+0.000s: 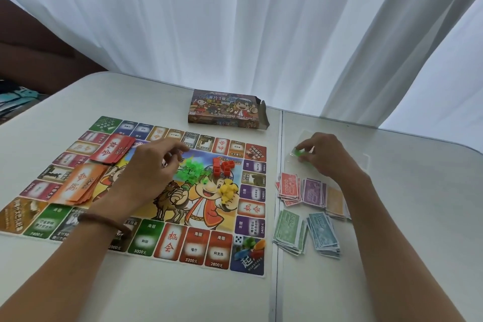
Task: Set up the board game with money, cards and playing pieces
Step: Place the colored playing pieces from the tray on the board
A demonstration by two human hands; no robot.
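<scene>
2 arms (65,269) belong to the person, and both show bare skin from the lower edge of the frame up to the fingers. Behind the left hand (154,167), 1 bracelet (104,222) circles the wrist: a single strand of small, rounded, dark brown beads, sitting close against the arm. The right hand (326,155) and its wrist show only skin. Both arms are slim.
</scene>
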